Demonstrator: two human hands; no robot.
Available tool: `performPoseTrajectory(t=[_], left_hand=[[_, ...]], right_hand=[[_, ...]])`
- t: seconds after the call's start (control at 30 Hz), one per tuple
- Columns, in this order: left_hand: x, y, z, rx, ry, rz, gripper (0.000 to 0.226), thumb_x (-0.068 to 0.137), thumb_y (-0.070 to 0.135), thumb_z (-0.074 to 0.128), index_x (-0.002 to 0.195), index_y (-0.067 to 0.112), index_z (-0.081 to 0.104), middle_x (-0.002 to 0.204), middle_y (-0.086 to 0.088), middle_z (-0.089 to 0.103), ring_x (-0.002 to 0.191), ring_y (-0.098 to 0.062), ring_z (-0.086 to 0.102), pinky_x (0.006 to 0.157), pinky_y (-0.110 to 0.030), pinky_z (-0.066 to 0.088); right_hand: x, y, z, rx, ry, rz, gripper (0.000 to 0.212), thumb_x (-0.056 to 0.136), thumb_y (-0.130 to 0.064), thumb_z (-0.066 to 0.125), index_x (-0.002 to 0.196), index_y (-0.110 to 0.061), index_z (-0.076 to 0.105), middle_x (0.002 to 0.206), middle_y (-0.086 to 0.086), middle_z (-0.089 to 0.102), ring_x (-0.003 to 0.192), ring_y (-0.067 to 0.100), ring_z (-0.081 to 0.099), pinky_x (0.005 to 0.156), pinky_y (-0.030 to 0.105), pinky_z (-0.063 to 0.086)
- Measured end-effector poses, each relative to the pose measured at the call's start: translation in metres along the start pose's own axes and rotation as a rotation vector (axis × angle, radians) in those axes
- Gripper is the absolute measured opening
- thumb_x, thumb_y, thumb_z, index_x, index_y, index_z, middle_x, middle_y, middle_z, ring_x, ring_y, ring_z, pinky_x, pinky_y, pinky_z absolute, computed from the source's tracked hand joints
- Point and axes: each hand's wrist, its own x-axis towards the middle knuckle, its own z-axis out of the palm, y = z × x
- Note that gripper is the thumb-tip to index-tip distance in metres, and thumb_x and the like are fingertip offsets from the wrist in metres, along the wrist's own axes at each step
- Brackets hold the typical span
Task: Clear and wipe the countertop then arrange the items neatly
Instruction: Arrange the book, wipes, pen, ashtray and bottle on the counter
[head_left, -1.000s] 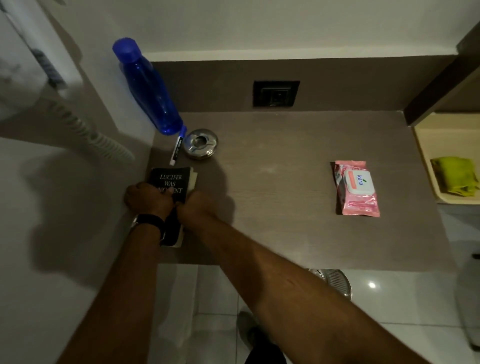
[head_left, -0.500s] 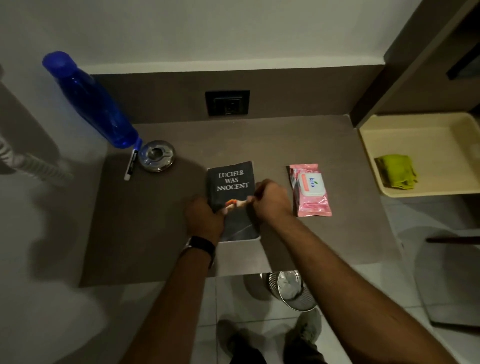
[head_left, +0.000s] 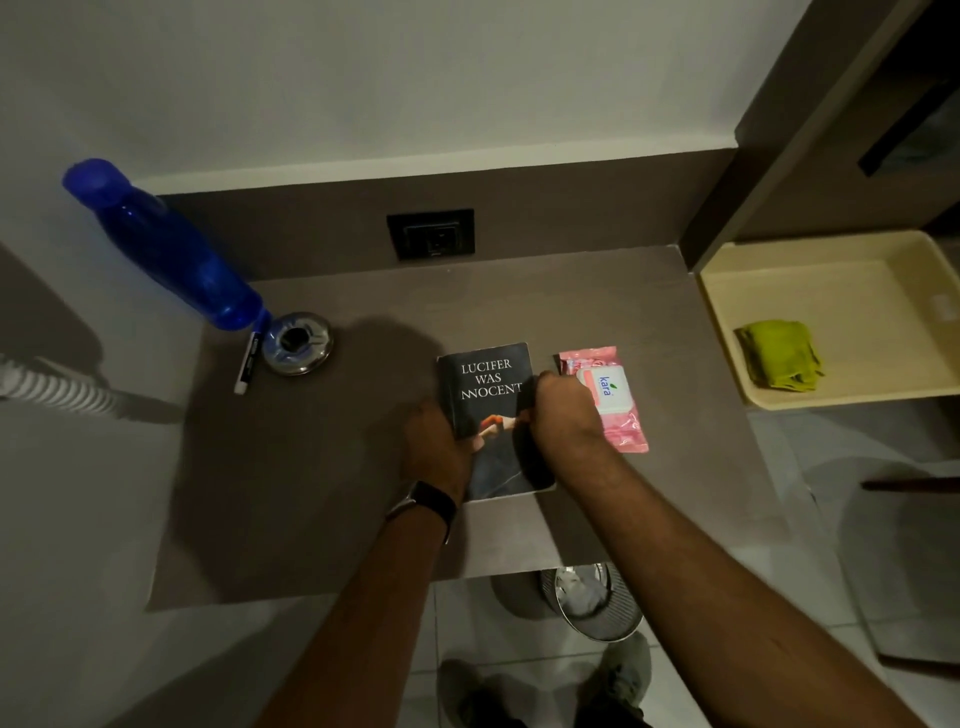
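A dark book (head_left: 485, 395), its cover reading "Lucifer Was Innocent", lies flat near the middle of the brown counter (head_left: 311, 493), and both hands are on it. The left hand (head_left: 439, 449) grips the book's edge at 9 o'clock, thumb over the cover, the other fingers tucked under or behind where I cannot see them. The right hand (head_left: 563, 410) is curled into a loose fist against the edge at 3 o'clock, its fingers bent in and pressing the side of the book; the fingertips themselves are hidden. So the book sits clamped between the two hands, its title end poking out toward 12 o'clock beyond the knuckles.

Just beside the right hand, at 3 o'clock of the book, lies a pink pack of wipes (head_left: 610, 402), partly covered by that hand. Off toward 10 o'clock, well apart, a blue bottle (head_left: 166, 247) stands by the wall with a metal ashtray (head_left: 297, 343) and a marker (head_left: 247, 364) at its foot. A green cloth (head_left: 779, 353) rests in a cream tray (head_left: 852, 280) at 3 o'clock, past the counter's end.
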Motion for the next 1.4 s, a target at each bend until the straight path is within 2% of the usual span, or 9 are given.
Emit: performPoseTrajectory(t=[0.33, 0.47, 0.63, 0.8, 0.93, 1.03, 1.13, 1.23, 1.4], left_hand=[[0.002, -0.005, -0.003, 0.091, -0.026, 0.102, 0.056, 0.084, 0.026, 0.088, 0.128, 0.004, 0.062, 0.131, -0.012, 0.066, 0.121, -0.029, 0.064, 0.097, -0.035, 0.053], [0.003, -0.006, -0.005, 0.061, -0.051, 0.105, 0.052, 0.082, 0.019, 0.090, 0.124, 0.005, 0.063, 0.127, -0.011, 0.067, 0.115, -0.028, 0.068, 0.087, -0.026, 0.053], [0.004, -0.001, -0.008, 0.052, -0.081, 0.079, 0.064, 0.076, 0.020, 0.094, 0.127, 0.002, 0.059, 0.128, -0.014, 0.067, 0.117, -0.031, 0.068, 0.097, -0.041, 0.059], [0.001, -0.003, -0.005, 0.025, -0.067, 0.082, 0.059, 0.079, 0.018, 0.091, 0.126, 0.004, 0.058, 0.127, -0.012, 0.068, 0.115, -0.030, 0.069, 0.095, -0.041, 0.061], [0.009, -0.010, -0.016, 0.040, -0.119, 0.121, 0.056, 0.075, 0.031, 0.094, 0.113, 0.000, 0.068, 0.115, -0.014, 0.073, 0.106, -0.028, 0.072, 0.091, -0.040, 0.061], [0.031, -0.022, -0.050, 0.151, 0.020, 0.169, 0.047, 0.094, 0.046, 0.075, 0.095, -0.001, 0.072, 0.095, -0.018, 0.073, 0.091, -0.033, 0.070, 0.087, -0.046, 0.056], [0.074, -0.040, -0.100, 0.234, 0.312, 0.154, 0.036, 0.107, 0.028, 0.057, 0.126, -0.001, 0.065, 0.128, -0.024, 0.068, 0.124, -0.038, 0.062, 0.110, -0.046, 0.047], [0.116, -0.064, -0.150, 0.341, 0.533, -0.023, 0.040, 0.101, 0.015, 0.063, 0.137, -0.001, 0.055, 0.143, -0.026, 0.055, 0.132, -0.043, 0.054, 0.110, -0.051, 0.048], [0.147, -0.103, -0.170, 0.528, 0.413, -0.168, 0.038, 0.108, 0.014, 0.052, 0.140, -0.007, 0.050, 0.144, -0.032, 0.049, 0.133, -0.048, 0.049, 0.110, -0.054, 0.045]], right_hand=[[0.013, -0.005, -0.004, -0.034, -0.155, 0.066, 0.023, 0.093, -0.019, 0.077, 0.111, -0.008, 0.070, 0.112, 0.013, 0.072, 0.106, 0.029, 0.070, 0.093, 0.037, 0.057], [0.016, -0.004, -0.006, -0.026, -0.225, 0.086, 0.029, 0.091, -0.021, 0.079, 0.115, -0.008, 0.070, 0.116, 0.014, 0.070, 0.111, 0.031, 0.068, 0.095, 0.038, 0.055], [0.014, -0.008, -0.007, -0.030, -0.215, 0.107, 0.030, 0.091, -0.020, 0.079, 0.116, -0.006, 0.068, 0.115, 0.014, 0.070, 0.109, 0.030, 0.069, 0.095, 0.037, 0.055], [0.013, -0.012, -0.011, -0.050, -0.233, 0.114, 0.031, 0.090, -0.022, 0.080, 0.114, -0.007, 0.068, 0.098, 0.010, 0.063, 0.102, 0.028, 0.068, 0.091, 0.037, 0.056], [0.012, -0.015, -0.015, -0.060, -0.255, 0.116, 0.033, 0.092, -0.024, 0.078, 0.118, -0.007, 0.066, 0.107, 0.013, 0.067, 0.093, 0.026, 0.062, 0.085, 0.034, 0.052], [0.010, -0.011, -0.016, -0.035, -0.258, 0.103, 0.034, 0.093, -0.022, 0.077, 0.120, -0.005, 0.066, 0.119, 0.016, 0.070, 0.109, 0.031, 0.069, 0.098, 0.038, 0.058], [0.008, -0.007, -0.017, -0.003, -0.272, 0.085, 0.037, 0.092, -0.020, 0.079, 0.124, -0.004, 0.068, 0.122, 0.019, 0.071, 0.113, 0.034, 0.070, 0.100, 0.045, 0.059], [0.007, -0.008, -0.018, 0.009, -0.274, 0.095, 0.039, 0.093, -0.020, 0.078, 0.126, -0.004, 0.066, 0.124, 0.019, 0.070, 0.114, 0.035, 0.070, 0.101, 0.046, 0.059], [0.005, -0.008, -0.017, 0.017, -0.257, 0.087, 0.036, 0.095, -0.017, 0.076, 0.126, -0.003, 0.066, 0.123, 0.019, 0.070, 0.113, 0.035, 0.070, 0.099, 0.047, 0.059]])
